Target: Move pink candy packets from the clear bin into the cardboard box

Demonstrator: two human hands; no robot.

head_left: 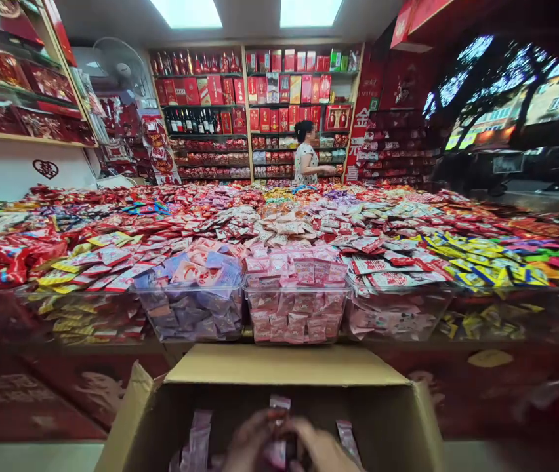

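Note:
An open cardboard box (284, 366) stands at the bottom of the view, with both of my hands inside it. My left hand (251, 440) and my right hand (319, 448) meet at the fingertips, which are curled and closed around a small pink packet (280, 402); motion blurs the exact grip. Another pink packet (201, 432) leans at the box's left side, and a slim packet (347, 438) lies to the right. My hands and the shade hide much of the box's inside.
Clear bins of wrapped sweets line the counter beyond the box, including pink packets (299, 295), purple packets (195, 295) and yellow packets (486, 262). A person (306, 157) stands behind the counter by shelves of red boxes (289, 88). A fan (121, 65) is at the left.

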